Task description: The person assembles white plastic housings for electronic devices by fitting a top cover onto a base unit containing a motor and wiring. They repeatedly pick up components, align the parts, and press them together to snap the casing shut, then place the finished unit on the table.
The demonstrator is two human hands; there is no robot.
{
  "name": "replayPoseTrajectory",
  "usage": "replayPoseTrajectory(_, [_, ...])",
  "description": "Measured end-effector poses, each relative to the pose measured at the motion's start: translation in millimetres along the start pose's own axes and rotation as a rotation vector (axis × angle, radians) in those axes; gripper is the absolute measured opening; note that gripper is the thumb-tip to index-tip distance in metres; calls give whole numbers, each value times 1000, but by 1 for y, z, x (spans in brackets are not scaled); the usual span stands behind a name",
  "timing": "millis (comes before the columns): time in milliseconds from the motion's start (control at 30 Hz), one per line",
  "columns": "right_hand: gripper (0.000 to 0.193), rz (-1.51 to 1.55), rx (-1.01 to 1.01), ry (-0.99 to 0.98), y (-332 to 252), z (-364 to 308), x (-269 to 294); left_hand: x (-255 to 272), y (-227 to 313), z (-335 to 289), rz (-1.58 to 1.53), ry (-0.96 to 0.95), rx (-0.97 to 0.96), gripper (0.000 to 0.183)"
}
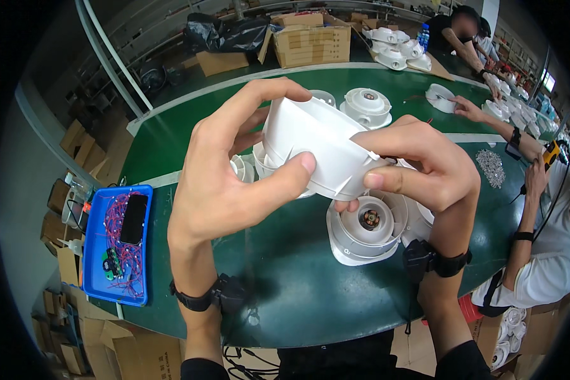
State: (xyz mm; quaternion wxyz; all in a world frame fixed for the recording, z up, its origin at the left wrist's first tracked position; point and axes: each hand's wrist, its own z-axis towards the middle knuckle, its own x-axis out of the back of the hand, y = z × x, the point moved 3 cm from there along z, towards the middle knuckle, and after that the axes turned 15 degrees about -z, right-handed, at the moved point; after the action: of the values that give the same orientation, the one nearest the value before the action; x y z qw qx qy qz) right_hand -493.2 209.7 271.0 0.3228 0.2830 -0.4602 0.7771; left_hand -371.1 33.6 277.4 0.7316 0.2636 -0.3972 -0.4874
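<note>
Between my two hands, tilted and raised over the green table, is a white plastic fan housing (316, 142). My left hand (218, 164) grips it from the left, thumb on the outer wall and fingers around the far rim. On the other side my right hand (424, 161) pinches the rim, with a fingertip showing below. Under my right hand a white housing with a copper-wound motor core (370, 218) rests on the table. Other white parts behind the held housing are partly hidden by it and my hands.
At left lies a blue tray (147, 253) of red wires, a black phone and a green circuit board. Another white motor unit (366, 104) stands farther back. Small clear parts (490, 168) are heaped at right, where a co-worker holds a yellow tool (552, 154). Cardboard boxes (313, 45) stand behind.
</note>
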Motion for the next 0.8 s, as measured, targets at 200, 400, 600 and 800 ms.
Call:
replayPoseTrajectory(200, [30,3,38,17,3,0,-3,0,-3,-1,-28,10,11,57])
replayPoseTrajectory(400, [31,-1,55,22,1,0,-2,0,0,-1,-36,15,4,57])
replayPoseTrajectory(600, [31,-13,48,13,2,1,-2,0,0,-1,-33,28,13,55])
replayPoseTrajectory(800, [32,-21,39,24,1,-1,-2,0,0,-1,-53,44,4,54])
